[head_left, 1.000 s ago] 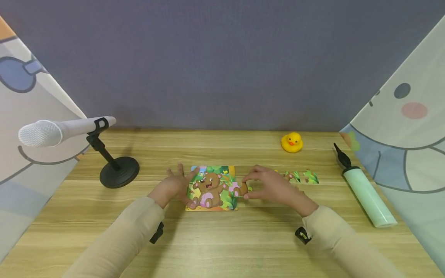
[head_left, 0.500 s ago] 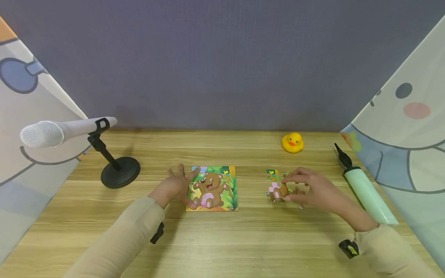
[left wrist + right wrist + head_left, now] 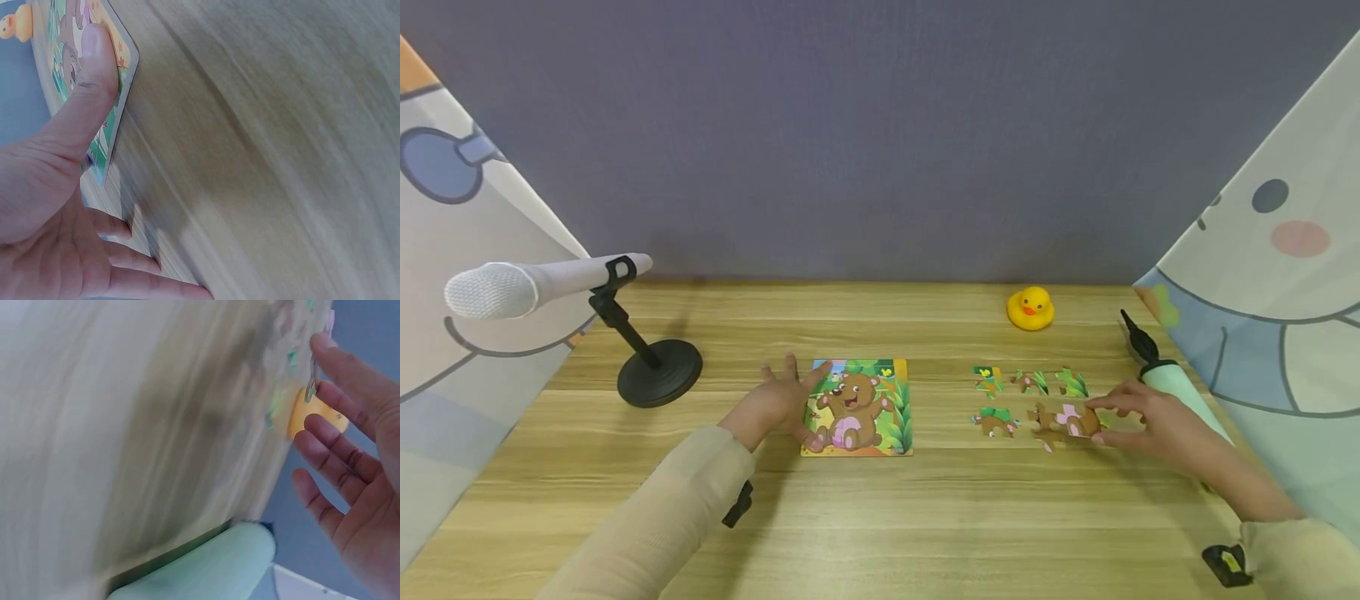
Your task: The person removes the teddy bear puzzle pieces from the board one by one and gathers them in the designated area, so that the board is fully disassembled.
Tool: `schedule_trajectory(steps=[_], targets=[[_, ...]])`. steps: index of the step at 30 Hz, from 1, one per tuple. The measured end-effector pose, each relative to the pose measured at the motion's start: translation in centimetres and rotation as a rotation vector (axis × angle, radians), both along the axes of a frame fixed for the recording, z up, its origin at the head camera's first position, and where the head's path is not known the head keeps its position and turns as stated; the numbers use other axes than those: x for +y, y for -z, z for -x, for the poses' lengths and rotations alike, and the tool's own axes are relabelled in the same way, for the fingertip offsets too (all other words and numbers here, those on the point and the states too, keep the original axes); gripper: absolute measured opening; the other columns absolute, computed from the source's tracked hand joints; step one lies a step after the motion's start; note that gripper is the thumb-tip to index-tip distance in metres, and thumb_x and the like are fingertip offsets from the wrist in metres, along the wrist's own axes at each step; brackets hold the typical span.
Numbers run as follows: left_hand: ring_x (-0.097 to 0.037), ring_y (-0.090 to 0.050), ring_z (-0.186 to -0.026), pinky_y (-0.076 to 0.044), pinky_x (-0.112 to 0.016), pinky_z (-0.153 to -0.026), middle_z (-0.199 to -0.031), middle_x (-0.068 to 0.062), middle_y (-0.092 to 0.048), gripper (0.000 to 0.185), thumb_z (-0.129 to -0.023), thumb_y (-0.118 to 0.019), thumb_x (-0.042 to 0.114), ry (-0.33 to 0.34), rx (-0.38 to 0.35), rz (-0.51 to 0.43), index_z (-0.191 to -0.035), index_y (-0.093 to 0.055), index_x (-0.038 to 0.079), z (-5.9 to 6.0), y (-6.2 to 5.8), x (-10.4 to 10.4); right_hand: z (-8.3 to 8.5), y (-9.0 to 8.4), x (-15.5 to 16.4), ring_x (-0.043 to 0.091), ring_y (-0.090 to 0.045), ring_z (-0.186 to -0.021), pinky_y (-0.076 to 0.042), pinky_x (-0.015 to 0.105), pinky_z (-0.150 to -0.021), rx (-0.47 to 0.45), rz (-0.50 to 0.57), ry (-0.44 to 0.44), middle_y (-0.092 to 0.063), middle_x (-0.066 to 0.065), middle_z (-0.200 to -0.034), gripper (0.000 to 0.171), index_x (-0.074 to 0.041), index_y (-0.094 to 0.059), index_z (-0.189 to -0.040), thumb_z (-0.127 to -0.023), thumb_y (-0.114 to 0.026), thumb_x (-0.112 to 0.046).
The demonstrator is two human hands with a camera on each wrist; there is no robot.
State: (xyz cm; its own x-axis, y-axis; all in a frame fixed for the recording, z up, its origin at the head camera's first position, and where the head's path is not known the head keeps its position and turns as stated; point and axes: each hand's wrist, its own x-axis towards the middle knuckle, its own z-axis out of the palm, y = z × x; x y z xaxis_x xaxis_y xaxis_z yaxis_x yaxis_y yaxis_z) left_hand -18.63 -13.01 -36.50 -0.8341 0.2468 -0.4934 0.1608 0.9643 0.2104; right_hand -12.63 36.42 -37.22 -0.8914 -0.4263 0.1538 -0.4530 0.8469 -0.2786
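Note:
A bear picture puzzle board (image 3: 857, 407) lies flat on the wooden table (image 3: 880, 517). My left hand (image 3: 781, 397) rests at its left edge with fingers spread, and the thumb (image 3: 94, 75) presses on the board (image 3: 124, 70). To the right, my right hand (image 3: 1107, 422) pinches a pink and brown puzzle piece (image 3: 1072, 419) low over the table. In the right wrist view that piece (image 3: 310, 384) shows edge-on at my fingertips (image 3: 325, 344). Several loose pieces (image 3: 1030, 382) lie around it, one brown and green (image 3: 995, 422).
A yellow rubber duck (image 3: 1030, 307) sits at the back right. A pale green hand pump (image 3: 1180, 398) lies along the right edge, just beyond my right hand. A white microphone on a black stand (image 3: 658, 371) stands at the left. Patterned screens close in both sides.
My right hand has carried the pink and brown piece from the board's right edge over to the loose pieces, then further right toward the pump. The left hand has stayed put.

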Motion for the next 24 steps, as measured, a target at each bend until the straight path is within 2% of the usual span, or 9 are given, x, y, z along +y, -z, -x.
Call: schedule_trajectory(steps=[12, 21, 24], targets=[[-0.072, -0.004, -0.138, -0.054, -0.066, -0.085, -0.159, -0.042, 0.004, 0.129, -0.066, -0.091, 0.041, -0.006, -0.004, -0.011, -0.164, -0.012, 0.017, -0.1, -0.1, 0.0, 0.3, 1.7, 1.6, 0.008, -0.058, -0.078, -0.051, 0.029, -0.063, -0.109, -0.039, 0.022, -0.065, -0.001, -0.099, 0.038, -0.004, -0.076, -0.108, -0.077, -0.089, -0.022], [-0.072, -0.004, -0.138, -0.056, -0.063, -0.082, -0.160, -0.042, 0.004, 0.129, -0.065, -0.091, 0.041, -0.009, 0.003, -0.019, -0.165, -0.012, 0.018, -0.1, 0.0, -0.1, 0.7, 1.4, 1.2, 0.013, -0.059, -0.081, -0.051, 0.031, -0.066, -0.166, -0.085, 0.041, -0.067, -0.001, -0.100, 0.041, -0.004, -0.075, -0.109, -0.077, -0.089, -0.025], [-0.071, -0.004, -0.139, -0.055, -0.064, -0.083, -0.160, -0.041, 0.004, 0.130, -0.065, -0.091, 0.041, -0.014, 0.005, -0.022, -0.165, -0.010, 0.017, -0.1, 0.1, -0.1, 0.9, 1.1, 0.9, 0.017, -0.060, -0.082, -0.052, 0.033, -0.066, -0.143, -0.080, 0.038, -0.066, 0.001, -0.100, 0.040, -0.004, -0.074, -0.110, -0.078, -0.089, -0.024]])
